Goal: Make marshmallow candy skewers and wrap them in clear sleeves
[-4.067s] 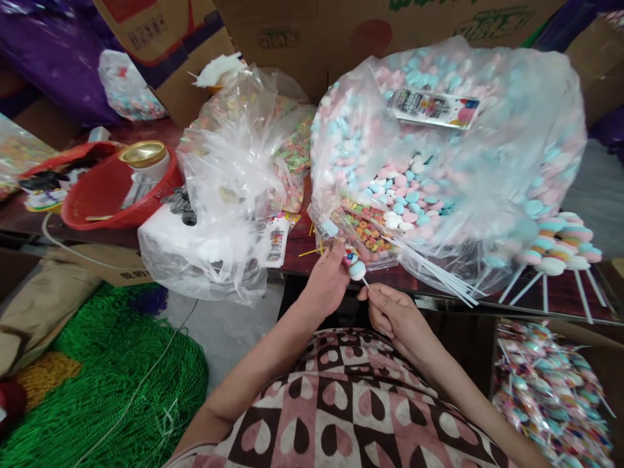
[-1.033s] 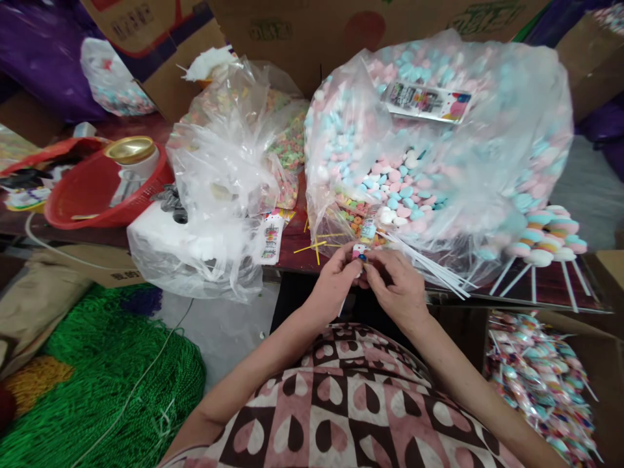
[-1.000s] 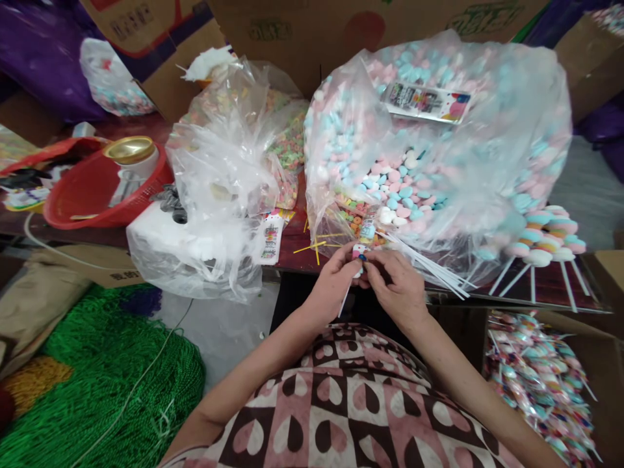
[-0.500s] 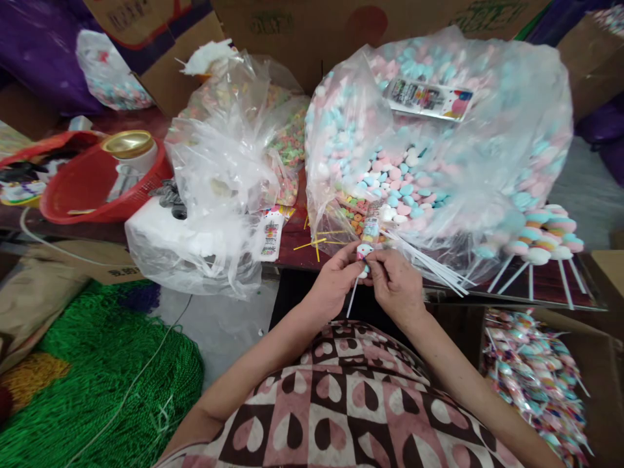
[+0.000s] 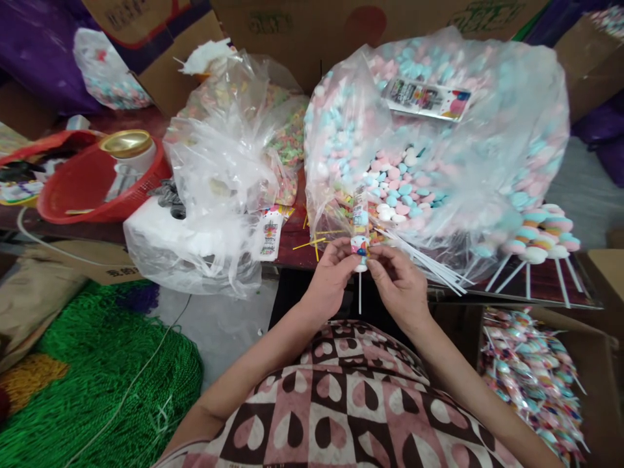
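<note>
Between my two hands stands a candy skewer (image 5: 360, 246) in a printed clear wrapper, its white stick pointing down toward my lap. My left hand (image 5: 332, 273) pinches the wrapper from the left, near its lower end. From the right, my right hand (image 5: 398, 278) holds the same wrapper's lower edge between thumb and fingers. Just beyond is a big clear bag (image 5: 439, 156) of pink, blue and white marshmallow candies, its mouth open toward me. White sticks (image 5: 429, 263) lie fanned beside my right hand.
Finished-looking marshmallow skewers (image 5: 541, 237) rest at the table's right edge, above a carton of wrapped ones (image 5: 531, 383). Yellow twist ties (image 5: 316, 244) and a stack of printed wrappers (image 5: 270, 235) lie left. Further left are a white plastic bag (image 5: 195, 240) and a red basket (image 5: 88, 188).
The wrapped skewer has turned from a slight tilt to nearly upright. Both hands have shifted a little, and the right hand has moved slightly away from the left.
</note>
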{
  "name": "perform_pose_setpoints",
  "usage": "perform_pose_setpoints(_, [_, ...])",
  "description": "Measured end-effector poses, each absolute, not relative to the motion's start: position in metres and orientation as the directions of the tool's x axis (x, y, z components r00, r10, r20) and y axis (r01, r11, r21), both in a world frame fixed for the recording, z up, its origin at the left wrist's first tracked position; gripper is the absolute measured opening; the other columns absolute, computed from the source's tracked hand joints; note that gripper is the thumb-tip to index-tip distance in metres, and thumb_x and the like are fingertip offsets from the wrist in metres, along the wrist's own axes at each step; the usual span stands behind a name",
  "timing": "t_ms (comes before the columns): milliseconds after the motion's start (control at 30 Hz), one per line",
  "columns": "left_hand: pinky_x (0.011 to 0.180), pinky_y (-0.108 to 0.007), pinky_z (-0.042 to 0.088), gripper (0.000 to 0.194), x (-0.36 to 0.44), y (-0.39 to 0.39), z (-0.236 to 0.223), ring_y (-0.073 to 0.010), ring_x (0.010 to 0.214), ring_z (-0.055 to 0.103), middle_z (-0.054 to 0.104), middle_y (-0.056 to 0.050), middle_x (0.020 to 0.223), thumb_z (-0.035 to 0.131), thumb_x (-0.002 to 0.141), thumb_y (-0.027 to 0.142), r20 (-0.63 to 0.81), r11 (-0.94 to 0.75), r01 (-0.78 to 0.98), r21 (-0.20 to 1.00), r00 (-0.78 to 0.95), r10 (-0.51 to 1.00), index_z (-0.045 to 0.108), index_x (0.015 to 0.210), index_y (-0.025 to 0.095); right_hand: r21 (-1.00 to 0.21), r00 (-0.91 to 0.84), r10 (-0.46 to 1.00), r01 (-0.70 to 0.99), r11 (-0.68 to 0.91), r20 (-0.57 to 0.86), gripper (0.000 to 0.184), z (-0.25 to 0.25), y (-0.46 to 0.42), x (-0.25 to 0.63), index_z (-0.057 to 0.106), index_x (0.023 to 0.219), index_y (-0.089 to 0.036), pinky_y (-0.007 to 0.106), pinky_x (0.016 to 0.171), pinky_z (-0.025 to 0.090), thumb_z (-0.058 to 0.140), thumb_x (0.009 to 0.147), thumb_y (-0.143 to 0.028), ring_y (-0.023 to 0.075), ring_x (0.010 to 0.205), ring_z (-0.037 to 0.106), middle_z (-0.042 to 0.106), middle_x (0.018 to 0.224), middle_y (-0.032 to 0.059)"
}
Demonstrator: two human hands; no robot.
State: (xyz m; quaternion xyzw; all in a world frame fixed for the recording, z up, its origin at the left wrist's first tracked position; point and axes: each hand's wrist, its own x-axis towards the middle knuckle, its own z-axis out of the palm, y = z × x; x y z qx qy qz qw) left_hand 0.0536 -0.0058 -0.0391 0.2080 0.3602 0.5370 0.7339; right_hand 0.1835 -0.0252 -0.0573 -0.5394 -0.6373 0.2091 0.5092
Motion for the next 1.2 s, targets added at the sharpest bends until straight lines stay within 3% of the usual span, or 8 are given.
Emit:
perform_pose_setpoints(300, [0.061, -0.019, 0.04, 0.024, 0.053, -0.007, -0.048, -0.0057, 0.062, 0.052, 0.057, 0.007, 0.074, 0.073, 0.072, 0.024, -0.286, 0.324, -0.524, 0.788, 0.154, 0.946, 0.051, 0.082, 0.019, -0.598, -0.035, 0.837, 0.683, 0.419, 0.546, 0.011, -0.05, -0.021, 0.183, 0.064, 0.089, -0.021, 0.03, 0.07, 0.052, 0.054, 0.093, -0.021, 0.0179, 0.075, 0.067, 0.07, 0.08, 0.0038])
perform_pose_setpoints(367, [0.061, -0.02, 0.04, 0.024, 0.054, -0.007, -0.051, -0.0062, 0.061, 0.051, 0.057, 0.007, 0.073, 0.073, 0.073, 0.027, -0.266, 0.3, -0.513, 0.804, 0.141, 0.954, 0.052, 0.081, 0.02, -0.6, -0.052, 0.835, 0.672, 0.435, 0.547, 0.012, -0.051, -0.023, 0.182, 0.063, 0.087, -0.021, 0.03, 0.071, 0.052, 0.053, 0.093, -0.02, 0.0177, 0.076, 0.066, 0.069, 0.079, 0.0041])
perform_pose_setpoints(467, [0.063, -0.021, 0.04, 0.026, 0.055, -0.005, -0.055, -0.0071, 0.062, 0.051, 0.057, 0.006, 0.074, 0.074, 0.073, 0.031, -0.248, 0.245, -0.55, 0.798, 0.071, 0.966, 0.052, 0.082, 0.02, -0.745, 0.025, 0.897, 0.568, 0.349, 0.44, 0.012, -0.054, -0.029, 0.179, 0.061, 0.089, -0.021, 0.03, 0.072, 0.052, 0.051, 0.095, -0.025, 0.0169, 0.075, 0.065, 0.067, 0.081, 0.0036])
perform_pose_setpoints(567, [0.068, -0.022, 0.041, 0.026, 0.055, 0.0, -0.055, -0.0085, 0.068, 0.053, 0.057, 0.005, 0.077, 0.075, 0.073, 0.031, -0.227, 0.162, -0.58, 0.799, -0.041, 0.973, 0.053, 0.083, 0.02, -0.91, 0.111, 0.974, 0.39, 0.141, 0.199, 0.017, -0.057, -0.039, 0.176, 0.059, 0.102, -0.021, 0.031, 0.068, 0.053, 0.054, 0.093, -0.035, 0.0164, 0.072, 0.065, 0.067, 0.083, 0.0029])
perform_pose_setpoints(733, [0.07, -0.022, 0.04, 0.025, 0.058, 0.004, -0.048, -0.0088, 0.074, 0.053, 0.058, 0.004, 0.084, 0.075, 0.074, 0.031, -0.186, 0.114, -0.568, 0.815, -0.07, 0.98, 0.055, 0.085, 0.021, -0.984, -0.086, 0.992, 0.165, -0.074, -0.089, 0.033, -0.057, -0.047, 0.167, 0.063, 0.109, -0.018, 0.028, 0.062, 0.049, 0.059, 0.087, -0.042, 0.0147, 0.064, 0.059, 0.066, 0.076, 0.0015])
perform_pose_setpoints(933, [0.072, -0.024, 0.041, 0.024, 0.05, 0.004, -0.046, -0.01, 0.073, 0.052, 0.057, 0.003, 0.08, 0.076, 0.071, 0.03, -0.147, 0.107, -0.527, 0.843, -0.033, 0.989, 0.056, 0.08, 0.02, -0.972, 0.017, 0.981, -0.135, -0.191, -0.195, 0.026, -0.054, -0.045, 0.162, 0.066, 0.092, -0.018, 0.022, 0.05, 0.037, 0.062, 0.085, -0.042, 0.0092, 0.048, 0.046, 0.053, 0.055, -0.0057])
perform_pose_setpoints(1067, [0.072, -0.025, 0.04, 0.016, 0.039, 0.003, -0.049, -0.0116, 0.072, 0.05, 0.055, 0.003, 0.075, 0.071, 0.077, 0.029, 0.008, -0.019, -0.224, 0.974, -0.048, 0.999, 0.057, 0.077, 0.02, -0.95, 0.079, 0.968, -0.224, -0.215, -0.238, 0.029, -0.05, -0.043, 0.165, 0.065, 0.091, -0.017, 0.02, 0.041, 0.025, 0.061, 0.087, -0.046, 0.007, 0.04, 0.034, 0.043, 0.045, -0.0091])
perform_pose_setpoints(1200, [0.072, -0.026, 0.04, 0.012, 0.036, -0.002, -0.051, -0.013, 0.074, 0.051, 0.056, 0.001, 0.077, 0.067, 0.08, 0.027, 0.123, -0.123, -0.027, 0.992, -0.009, 0.992, 0.058, 0.076, 0.02, -0.966, 0.076, 0.977, -0.185, -0.181, -0.198, 0.032, -0.049, -0.04, 0.167, 0.067, 0.096, -0.017, 0.02, 0.04, 0.024, 0.061, 0.087, -0.047, 0.0071, 0.039, 0.033, 0.043, 0.043, -0.009])
